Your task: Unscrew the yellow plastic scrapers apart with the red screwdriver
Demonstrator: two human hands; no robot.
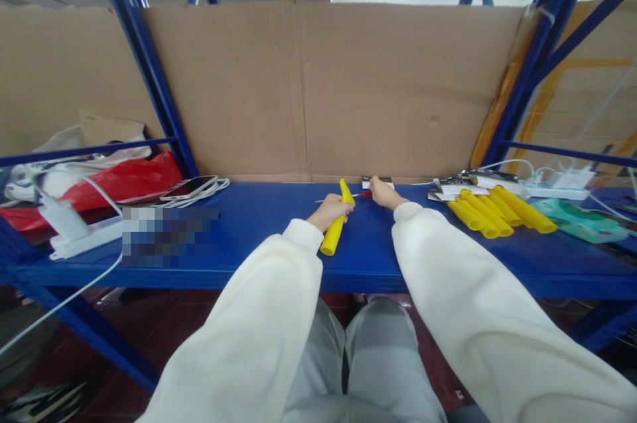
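In the head view, my left hand (331, 212) is closed around a yellow tube (334, 237), whose round open end points toward me and whose far end looks flattened. My right hand (385, 194) is closed on a thin tool with a red handle (366, 194), probably a screwdriver. A thin shaft in line with it shows on the far side of my left hand. Whether the shaft passes through the tube is hidden by my fingers. Just behind my right hand lies a small black-and-white card (367, 182).
Several yellow tubes with card tops (490, 214) lie at the right of the blue shelf (269, 237), beside a green packet (580, 220). White power strips (89, 237) and cables stand at the left, near a red bag (134, 180). Cardboard (378, 91) walls the back; blue posts flank it.
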